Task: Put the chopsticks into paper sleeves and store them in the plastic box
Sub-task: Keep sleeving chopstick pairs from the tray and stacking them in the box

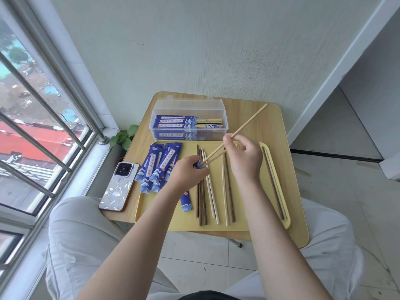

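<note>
The right hand [243, 158] pinches a pair of light wooden chopsticks [244, 127] between thumb and fingers, and this pair points up and to the right, over the far right part of the desk [272, 124]. The lower tips of the pair meet the open mouth of a blue paper sleeve [198, 165], which the left hand [187, 173] grips with curled fingers; the other end of this sleeve [185, 202] comes out below the left wrist and lies on the yellow tray [244, 215]. On the tray, between the 2 hands and below them, loose chopsticks [213, 200] lie more or less parallel, some dark brown and some pale. 2 more chopsticks [273, 185], 1 dark and 1 pale, rest along the right rim of the tray. A heap of empty blue sleeves [157, 167] with white wave pattern lies on the left part of the tray, just beside the left hand. Behind the tray stands the clear plastic box [188, 120] with its lid open toward the wall; inside it lie several chopsticks already in sleeves [177, 121], their wooden ends pointing right. A phone [120, 186] lies face down on the left edge of the desk, beside the tray. A small green plant [124, 137] shows below the window [39, 118].
</note>
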